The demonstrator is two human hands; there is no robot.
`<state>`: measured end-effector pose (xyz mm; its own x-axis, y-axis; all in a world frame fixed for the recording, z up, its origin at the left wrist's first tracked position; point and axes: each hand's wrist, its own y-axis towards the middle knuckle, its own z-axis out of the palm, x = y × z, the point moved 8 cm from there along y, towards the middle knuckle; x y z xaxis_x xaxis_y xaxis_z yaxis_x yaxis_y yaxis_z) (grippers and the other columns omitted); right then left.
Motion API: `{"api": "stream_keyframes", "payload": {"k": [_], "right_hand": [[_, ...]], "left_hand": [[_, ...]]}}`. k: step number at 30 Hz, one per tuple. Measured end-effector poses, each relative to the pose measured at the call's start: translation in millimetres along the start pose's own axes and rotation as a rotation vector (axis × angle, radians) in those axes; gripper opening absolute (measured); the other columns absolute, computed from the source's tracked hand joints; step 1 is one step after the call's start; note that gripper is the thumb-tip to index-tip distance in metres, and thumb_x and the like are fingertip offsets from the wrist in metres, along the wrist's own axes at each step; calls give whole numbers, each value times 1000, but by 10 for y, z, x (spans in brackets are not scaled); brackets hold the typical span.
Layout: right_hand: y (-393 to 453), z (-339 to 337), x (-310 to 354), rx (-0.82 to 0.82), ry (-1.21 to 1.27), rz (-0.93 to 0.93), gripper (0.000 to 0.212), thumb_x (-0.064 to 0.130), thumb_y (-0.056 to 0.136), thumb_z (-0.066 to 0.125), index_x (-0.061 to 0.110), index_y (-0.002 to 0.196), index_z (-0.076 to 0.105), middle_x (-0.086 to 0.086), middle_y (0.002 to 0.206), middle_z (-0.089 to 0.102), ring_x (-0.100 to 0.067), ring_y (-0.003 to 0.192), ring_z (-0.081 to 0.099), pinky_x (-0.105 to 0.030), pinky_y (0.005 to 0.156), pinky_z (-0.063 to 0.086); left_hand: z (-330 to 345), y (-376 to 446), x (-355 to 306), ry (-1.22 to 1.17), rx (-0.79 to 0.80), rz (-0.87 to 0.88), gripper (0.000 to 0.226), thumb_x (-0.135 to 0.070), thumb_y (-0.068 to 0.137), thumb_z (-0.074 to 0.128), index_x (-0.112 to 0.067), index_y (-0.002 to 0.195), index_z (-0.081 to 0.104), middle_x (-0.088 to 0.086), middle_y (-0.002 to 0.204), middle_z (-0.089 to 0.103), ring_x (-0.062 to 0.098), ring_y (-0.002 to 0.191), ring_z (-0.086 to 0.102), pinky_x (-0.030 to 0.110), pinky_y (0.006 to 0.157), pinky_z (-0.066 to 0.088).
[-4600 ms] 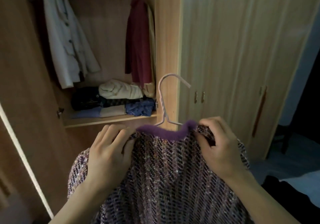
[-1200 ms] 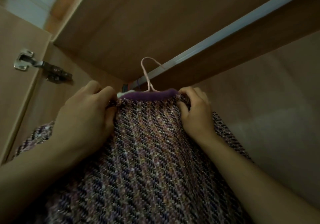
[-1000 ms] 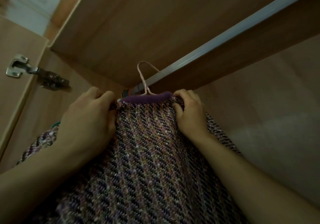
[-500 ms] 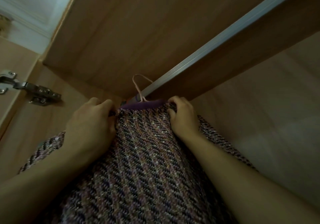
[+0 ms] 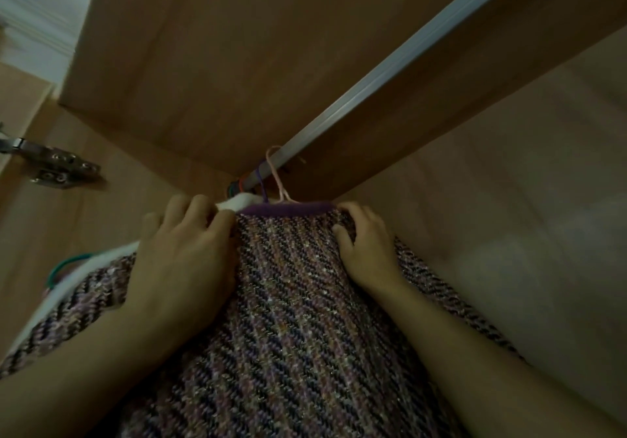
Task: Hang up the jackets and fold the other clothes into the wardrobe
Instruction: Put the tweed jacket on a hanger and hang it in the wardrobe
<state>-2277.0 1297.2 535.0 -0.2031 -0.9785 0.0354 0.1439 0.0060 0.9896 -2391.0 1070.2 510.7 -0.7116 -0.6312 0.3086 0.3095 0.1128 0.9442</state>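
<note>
A purple tweed jacket (image 5: 291, 302) with a plain purple collar fills the lower middle of the head view. It sits on a pink wire hanger (image 5: 276, 176) whose hook is over the silver wardrobe rail (image 5: 390, 74). My left hand (image 5: 179, 258) grips the jacket's left shoulder. My right hand (image 5: 366, 244) grips its right shoulder. Both hands are just below the rail.
A white garment (image 5: 234, 203) hangs right behind the jacket on the left, with a purple hanger hook (image 5: 260, 180) and a green hanger (image 5: 64, 264) near it. The wardrobe's top panel (image 5: 220, 47) is close overhead. A metal door hinge (image 5: 54, 169) is at left, the back wall at right.
The jacket went from in front of the wardrobe up to the rail. The pink hook, short of the rail half a second ago, is now over it. Both hands kept their grip.
</note>
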Motion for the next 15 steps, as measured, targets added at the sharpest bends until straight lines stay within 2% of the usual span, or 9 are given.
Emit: {"api": "stream_keyframes", "payload": {"k": [2,3,5,7,9,12,15], "right_hand": [[-191,101,-98,107,-71,31,54,65,93,30,47,145,29,2,142,45,-24,131,41,-56,106,34],[-307,142,-172,158,-106,65,64,74,89,23,52,148,15,1,151,36,-24,138,32,-60,111,26],[-542,215,-305,238,-140,126,77,87,79,13,57,148,-4,2,162,16,-22,148,16,-64,115,12],[-756,352,-397,324,-185,163,87,95,70,10,59,145,-16,5,166,-3,-23,152,1,-65,116,3],[-905,546,-467,414,-205,194,93,98,68,16,60,143,-22,6,165,-15,-25,152,-7,-67,116,0],[-1028,805,-489,521,-161,235,98,97,67,24,58,143,-24,8,163,-23,-26,152,-13,-65,117,-1],[-1187,909,-484,529,-90,238,101,99,64,21,57,142,-27,9,161,-28,-25,151,-18,-60,118,-7]], "left_hand": [[42,-130,-109,42,91,59,60,-49,92,33,-12,136,50,12,131,54,33,123,46,50,96,39],[71,-206,-153,55,120,93,71,-57,93,29,-12,145,42,13,145,46,32,137,39,51,106,35],[139,-336,-180,93,150,173,84,-69,92,25,-11,152,33,16,159,29,33,149,23,56,117,24],[248,-424,-135,138,173,249,91,-75,89,26,-10,152,32,19,161,21,34,151,16,60,117,20],[359,-473,-65,178,205,305,92,-76,88,27,-10,152,33,20,161,18,35,151,13,61,117,19],[484,-510,12,220,280,312,91,-74,88,28,-9,151,34,23,161,16,36,151,12,61,118,16],[498,-541,5,248,315,306,91,-73,88,24,-9,152,33,24,161,14,37,151,9,62,118,13]]}}
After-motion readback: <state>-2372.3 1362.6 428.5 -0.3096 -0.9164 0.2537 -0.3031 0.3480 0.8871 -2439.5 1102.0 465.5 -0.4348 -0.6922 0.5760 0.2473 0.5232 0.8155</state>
